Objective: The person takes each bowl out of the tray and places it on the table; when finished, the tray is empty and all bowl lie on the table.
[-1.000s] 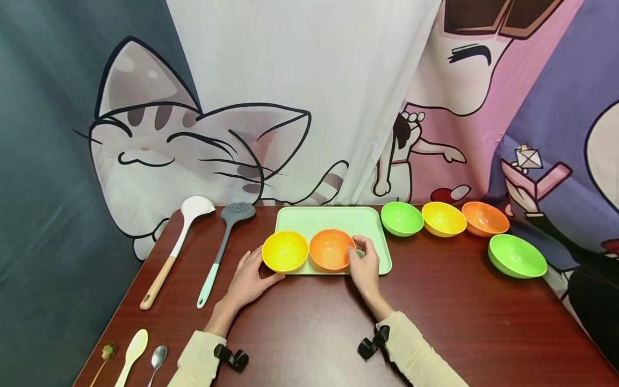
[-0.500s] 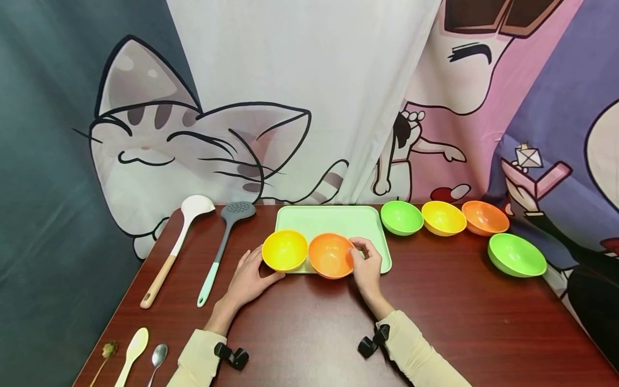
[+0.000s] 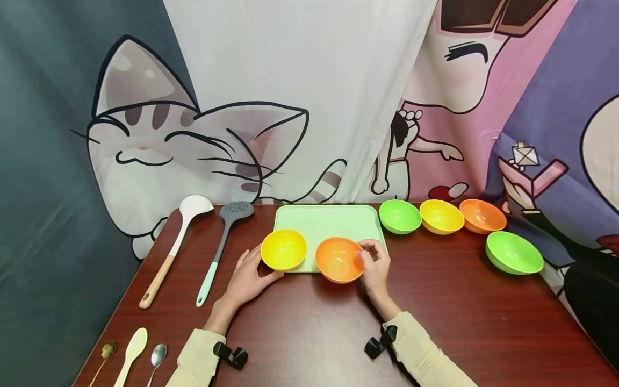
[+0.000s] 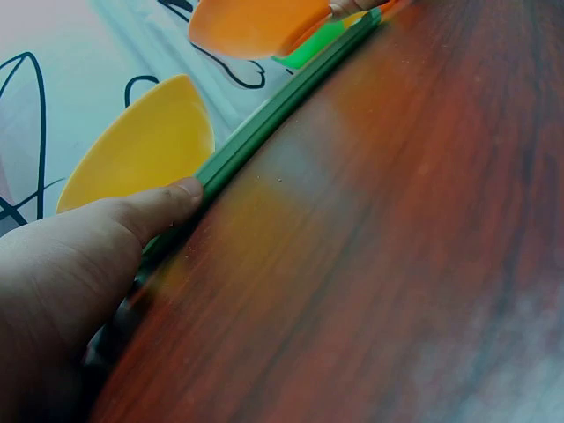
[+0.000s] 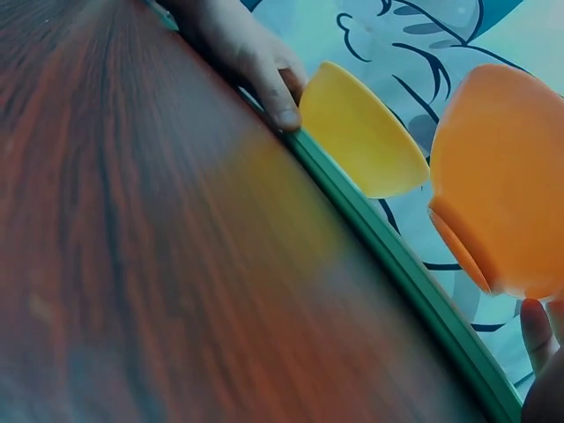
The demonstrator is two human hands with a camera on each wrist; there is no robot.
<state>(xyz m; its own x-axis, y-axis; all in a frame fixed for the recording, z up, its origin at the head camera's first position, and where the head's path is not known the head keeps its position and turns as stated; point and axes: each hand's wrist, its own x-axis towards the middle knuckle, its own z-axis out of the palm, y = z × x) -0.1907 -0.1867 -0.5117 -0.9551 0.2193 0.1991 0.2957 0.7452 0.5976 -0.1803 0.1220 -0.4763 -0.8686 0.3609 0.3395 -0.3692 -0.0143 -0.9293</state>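
Note:
In the head view my right hand pinches the right rim of an orange bowl. The bowl hangs over the front edge of a pale green tray; the right wrist view shows its base raised clear. My left hand lies at the tray's front left corner, beside a yellow bowl standing on the tray. Its thumb rests along the tray's front edge in the left wrist view, and its fingers are spread, loosely bent. Some of those fingertips are hidden behind the yellow bowl.
Green, yellow and orange bowls line the back right, with another green bowl in front. Left lie a white ladle and a grey slotted turner. Several small spoons lie front left. A printed curtain hangs behind.
My right hand has lifted the orange bowl off the tray and brought it toward me and slightly right, away from the yellow bowl. The left hand stays at the tray corner.

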